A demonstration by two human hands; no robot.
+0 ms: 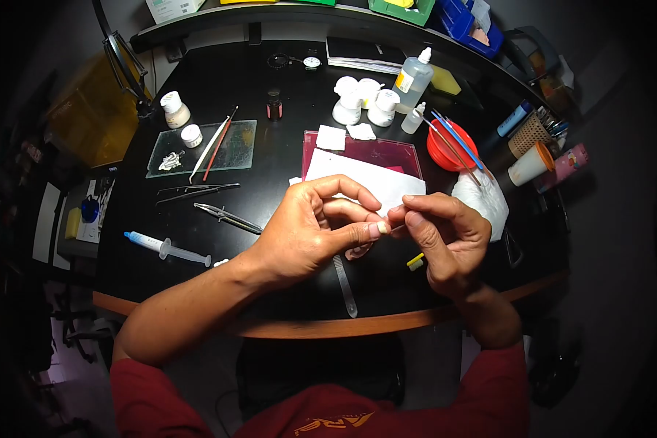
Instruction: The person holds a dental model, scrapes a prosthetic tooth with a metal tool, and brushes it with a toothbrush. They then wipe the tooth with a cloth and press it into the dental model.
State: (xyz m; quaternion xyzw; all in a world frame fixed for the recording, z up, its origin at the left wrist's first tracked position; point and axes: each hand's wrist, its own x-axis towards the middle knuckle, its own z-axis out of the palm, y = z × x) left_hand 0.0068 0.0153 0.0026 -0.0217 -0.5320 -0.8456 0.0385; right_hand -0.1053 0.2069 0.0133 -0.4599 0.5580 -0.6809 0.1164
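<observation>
Over the front of the desk, my left hand [310, 226] and my right hand [449, 237] meet at the fingertips. Both pinch, thumb against fingers, around something thin and small that I cannot make out. Behind them lies a sheet of white paper [365, 175] on a dark red plate [398, 155]. A flat metal tool [344, 286] with a ridged part lies below my left hand, its upper end hidden. Beside my right hand is a small yellow-topped piece [415, 261]. Metal tweezers [230, 217] rest left of my left hand.
On the left are a syringe [168, 248], dark tweezers [197, 190] and a glass slab [237, 150]. White jars [347, 109] and a squeeze bottle [414, 79] stand at the back. A red bowl [445, 155] with brushes and white tissue [489, 201] sit to the right.
</observation>
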